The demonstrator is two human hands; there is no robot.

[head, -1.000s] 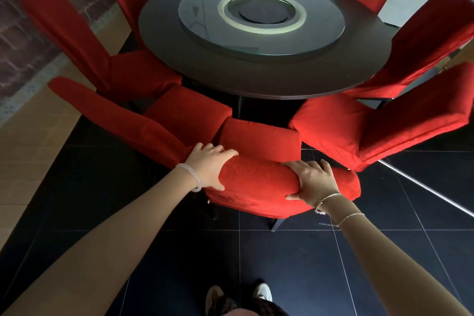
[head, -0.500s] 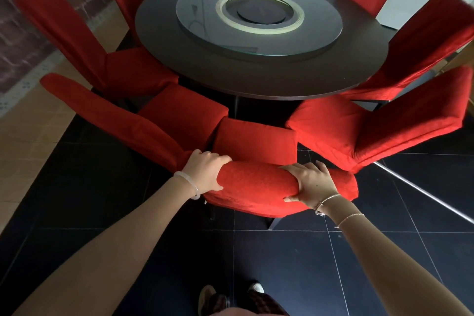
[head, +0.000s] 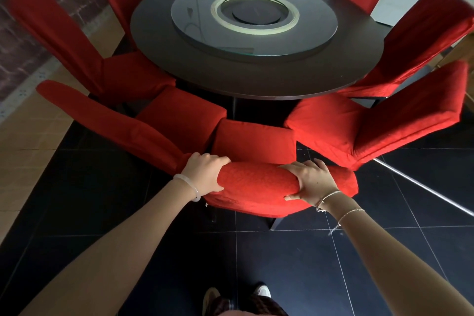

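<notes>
Shoes (head: 263,290) on the dark tiled floor (head: 295,264), directly behind the red chair (head: 256,187).

Both hands are on the red chair's top rail: left hand (head: 204,174) at its left end, right hand (head: 311,182) just short of its right end. Fingers (head: 218,159) of both hands curl over the padded rail with thumbs on the near face, so they're clamped on it, not just resting.

Rail's long axis runs left-right, square to the arms. Both hands are about equally near, so the load should split evenly.

Seat points away from the person. The desk (head: 256,84) is straight beyond the chair, and the seat front looks just short of the rim.

My read: the chair is going in under the desk, push line dead ahead.

Slot is tight. Left neighbour chair (head: 115,123) meets the rail at the left hand, right neighbour chair (head: 397,120) sits just beside. A skewed push could snag either.

Glass turntable (head: 254,41) lies further beyond, mid-desk.
</notes>
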